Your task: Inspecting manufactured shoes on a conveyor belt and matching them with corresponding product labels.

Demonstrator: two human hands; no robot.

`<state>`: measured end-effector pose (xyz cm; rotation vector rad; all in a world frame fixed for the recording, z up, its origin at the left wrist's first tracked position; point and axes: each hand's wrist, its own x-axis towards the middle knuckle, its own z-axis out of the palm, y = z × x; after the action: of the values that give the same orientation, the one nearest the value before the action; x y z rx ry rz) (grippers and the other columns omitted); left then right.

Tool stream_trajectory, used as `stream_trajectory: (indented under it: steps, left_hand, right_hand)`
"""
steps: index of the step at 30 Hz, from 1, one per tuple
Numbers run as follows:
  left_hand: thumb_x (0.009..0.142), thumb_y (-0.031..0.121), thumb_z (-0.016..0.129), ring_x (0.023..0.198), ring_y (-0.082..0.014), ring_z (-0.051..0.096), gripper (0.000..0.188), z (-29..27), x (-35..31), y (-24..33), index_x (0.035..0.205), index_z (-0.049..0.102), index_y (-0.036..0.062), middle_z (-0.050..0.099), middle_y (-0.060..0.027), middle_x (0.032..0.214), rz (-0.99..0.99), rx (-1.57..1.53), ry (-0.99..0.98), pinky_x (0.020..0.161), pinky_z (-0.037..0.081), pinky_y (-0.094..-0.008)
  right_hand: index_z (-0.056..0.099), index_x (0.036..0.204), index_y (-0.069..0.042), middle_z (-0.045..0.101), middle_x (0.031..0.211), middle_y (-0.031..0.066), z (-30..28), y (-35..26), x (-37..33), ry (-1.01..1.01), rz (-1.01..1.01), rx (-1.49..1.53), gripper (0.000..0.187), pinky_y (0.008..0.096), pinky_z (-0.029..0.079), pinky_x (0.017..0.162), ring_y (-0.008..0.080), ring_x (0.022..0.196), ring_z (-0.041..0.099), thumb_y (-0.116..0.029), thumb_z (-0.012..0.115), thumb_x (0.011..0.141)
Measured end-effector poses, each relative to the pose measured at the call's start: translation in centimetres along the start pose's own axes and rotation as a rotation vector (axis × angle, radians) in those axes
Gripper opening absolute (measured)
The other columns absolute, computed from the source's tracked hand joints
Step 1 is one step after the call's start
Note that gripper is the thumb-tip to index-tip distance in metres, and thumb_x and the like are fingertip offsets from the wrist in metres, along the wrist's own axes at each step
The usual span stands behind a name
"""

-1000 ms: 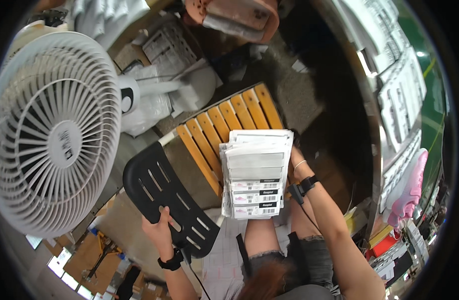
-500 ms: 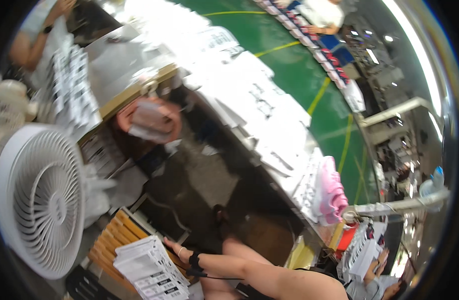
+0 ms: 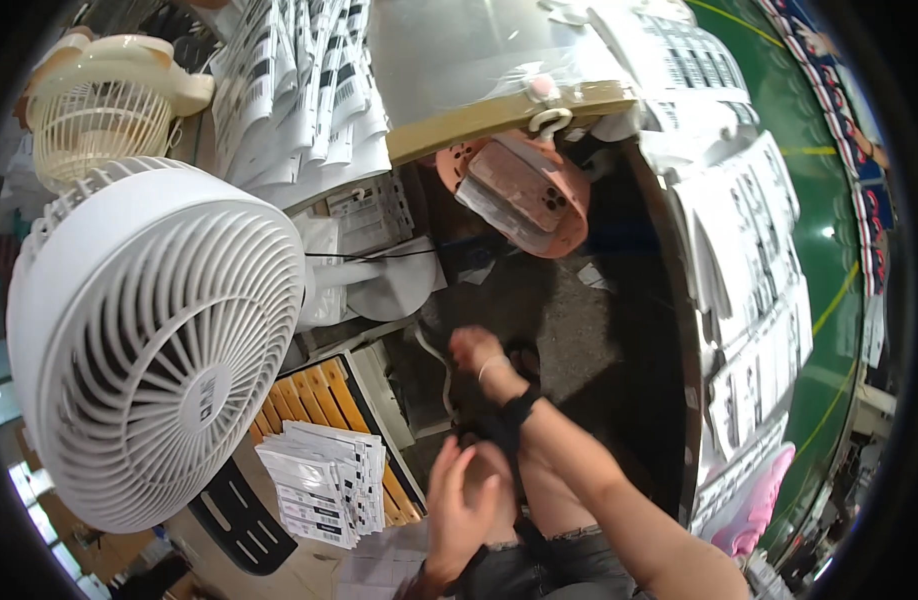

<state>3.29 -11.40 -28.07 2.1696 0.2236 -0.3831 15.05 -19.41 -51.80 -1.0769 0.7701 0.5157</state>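
Note:
My left hand (image 3: 464,510) is raised near my lap, fingers spread, with nothing visible in it. My right hand (image 3: 479,352) reaches further out over the dark gap below the table, wearing a thin bracelet and a black wristband (image 3: 520,405). Its fingers are bunched and blurred, so their hold cannot be made out. To the left of my left hand, a stack of white printed packets (image 3: 324,480) lies on an orange-brown slatted wooden surface (image 3: 324,395). Neither hand touches the stack.
A large white fan (image 3: 179,350) stands close on the left, with a beige fan (image 3: 104,120) behind. A peach basket (image 3: 569,235) holding a phone (image 3: 519,185) hangs below the metal-topped table (image 3: 459,60). White packets (image 3: 744,250) line the right-hand table; a pink item (image 3: 764,500) lies nearby.
My view has swung, shifting the scene. My right hand has left the edge of the packet stack and now hangs over the gap. My left hand has come into view.

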Motion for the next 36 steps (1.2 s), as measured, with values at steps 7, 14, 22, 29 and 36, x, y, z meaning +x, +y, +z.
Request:
stream_trajectory:
  steps: [7,14,22,29,36]
  left_hand:
    - [0.082,0.007,0.070,0.109,-0.0272,0.061,0.049,8.1,8.5,-4.2,0.128,0.052,0.0001,0.047,-0.0184,0.139,-0.014,-0.246,-0.037,0.089,0.050,-0.0356]
    - [0.086,0.001,0.065,0.111,-0.0216,0.061,0.049,11.1,13.6,-15.2,0.132,0.046,0.0000,0.051,-0.0155,0.133,-0.148,-0.294,0.148,0.092,0.050,-0.0332]
    - [0.086,0.007,0.067,0.104,-0.0242,0.064,0.046,13.6,15.8,-19.8,0.128,0.051,0.0000,0.060,-0.0175,0.119,-0.136,-0.332,0.310,0.087,0.052,-0.0323]
    - [0.086,0.006,0.067,0.101,-0.0214,0.065,0.043,13.3,16.3,-21.1,0.126,0.052,-0.0026,0.058,-0.0169,0.121,0.005,-0.457,0.408,0.084,0.053,-0.0300]
    - [0.083,0.009,0.069,0.097,-0.0259,0.068,0.042,12.4,16.8,-20.7,0.121,0.055,-0.0016,0.060,-0.0177,0.125,0.131,-0.392,0.406,0.083,0.054,-0.0329]
  right_hand:
    - [0.061,0.117,-0.001,0.068,0.104,0.0098,5.6,-9.4,21.7,-0.129,-0.228,-0.303,0.038,0.0343,0.049,0.081,0.0221,0.093,0.063,-0.023,0.062,0.086]
    - [0.046,0.136,-0.004,0.034,0.146,0.0211,17.5,-9.7,30.6,0.138,-0.504,-1.164,0.064,0.0474,0.033,0.108,0.0382,0.137,0.030,-0.039,0.063,0.086]
    - [0.051,0.122,0.003,0.038,0.126,0.0185,19.8,-9.0,39.7,0.641,-0.502,-0.460,0.059,0.0479,0.037,0.098,0.0392,0.114,0.041,-0.031,0.070,0.078]
    - [0.057,0.107,-0.007,0.037,0.123,0.0259,19.7,-7.8,33.8,0.300,-0.876,-1.023,0.043,0.0502,0.036,0.096,0.0408,0.114,0.037,-0.024,0.075,0.071]
    - [0.051,0.081,-0.004,0.059,0.074,0.0137,15.3,-11.2,35.4,-0.189,-1.021,-0.735,0.030,0.0368,0.045,0.067,0.0310,0.071,0.056,-0.018,0.076,0.071]
